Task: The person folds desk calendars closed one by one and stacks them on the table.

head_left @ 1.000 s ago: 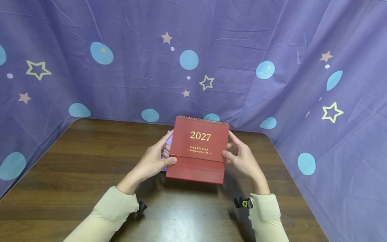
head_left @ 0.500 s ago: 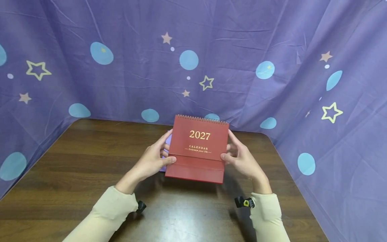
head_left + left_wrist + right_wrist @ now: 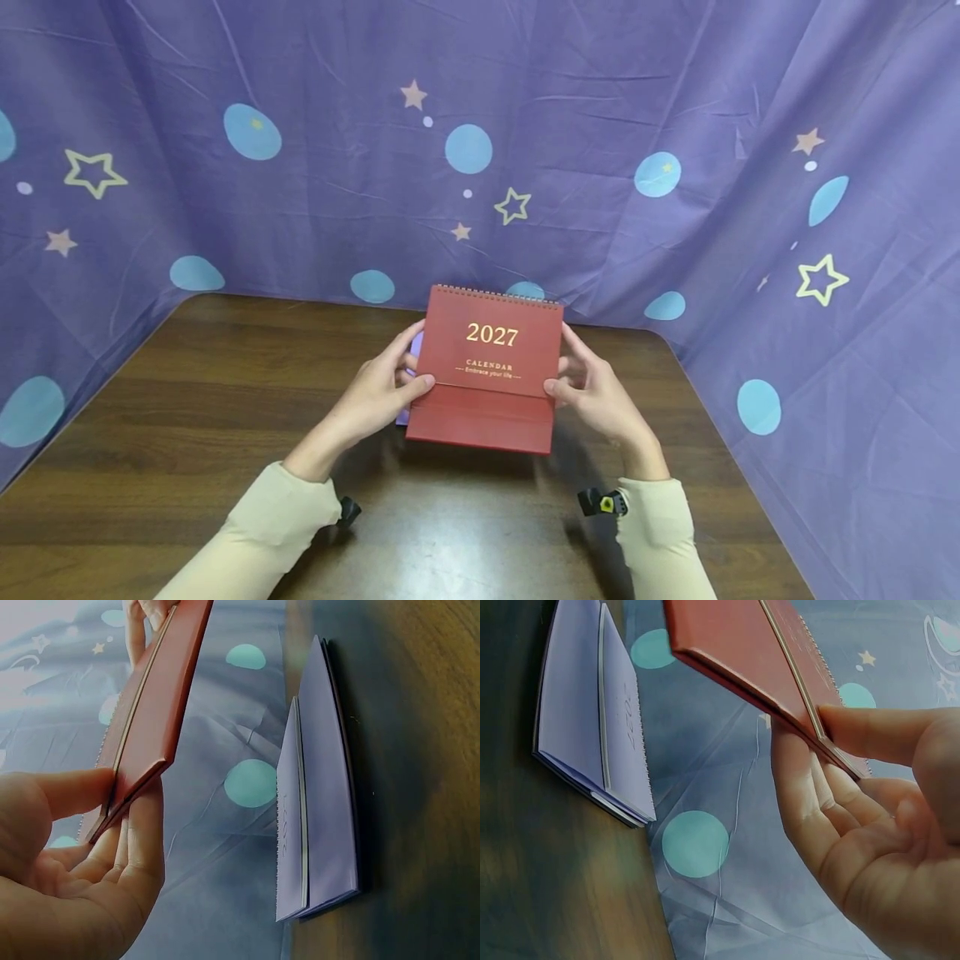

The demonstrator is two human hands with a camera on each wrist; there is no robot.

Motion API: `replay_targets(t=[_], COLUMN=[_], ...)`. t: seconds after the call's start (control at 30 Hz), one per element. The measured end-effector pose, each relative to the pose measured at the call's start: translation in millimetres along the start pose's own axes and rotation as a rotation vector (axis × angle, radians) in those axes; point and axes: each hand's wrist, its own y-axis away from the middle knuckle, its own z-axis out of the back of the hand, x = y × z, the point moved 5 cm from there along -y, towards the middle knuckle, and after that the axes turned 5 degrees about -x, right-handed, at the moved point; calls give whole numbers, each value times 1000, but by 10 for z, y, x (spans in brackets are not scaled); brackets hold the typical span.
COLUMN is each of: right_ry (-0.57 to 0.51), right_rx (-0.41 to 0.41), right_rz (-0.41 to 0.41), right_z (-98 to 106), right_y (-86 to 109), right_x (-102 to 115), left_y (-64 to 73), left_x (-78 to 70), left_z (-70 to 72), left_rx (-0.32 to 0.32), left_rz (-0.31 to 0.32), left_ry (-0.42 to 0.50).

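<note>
A red spiral-bound desk calendar [image 3: 487, 358] with gold "2027" lettering is held up between both hands, coil edge at the top. My left hand [image 3: 381, 387] grips its left side, thumb on the front and fingers behind. On the opposite side my right hand [image 3: 600, 392] pinches it the same way. Both wrist views show the red calendar [image 3: 154, 712] raised off the table. Beyond it a purple desk calendar [image 3: 326, 780] lies on the table. In the head view the red one hides most of this purple calendar [image 3: 402, 415].
The brown wooden table [image 3: 247, 400] reaches back to a purple curtain [image 3: 322, 167] with stars and blue dots. That curtain also hangs along the left and right sides. Black wrist cameras [image 3: 600, 502] sit at both cuffs.
Both hands have shifted the red calendar slightly to the left. The left thumb has moved a little higher on its front. The purple calendar stays where it was.
</note>
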Motion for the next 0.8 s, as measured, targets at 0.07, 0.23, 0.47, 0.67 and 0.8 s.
replay_targets(t=[0.07, 0.23, 0.47, 0.67, 0.8], right_ry=[-3, 18, 50, 75, 63], right_rx=[-6, -60, -96, -102, -99], right_rz=[2, -2, -13, -53, -68], right_z=[-17, -45, -111, -152, -184], right_y=[-10, -44, -89, -108, -130], right_x=[2, 3, -70, -165, -220], left_y=[2, -7, -23, -41, -64], left_x=[7, 49, 161, 223, 248], left_z=[10, 44, 93, 98, 109], left_rx=[-12, -49, -84, -106, -97], left_rz=[5, 5, 26, 53, 65], left_ry=[-8, -37, -75, -78, -64])
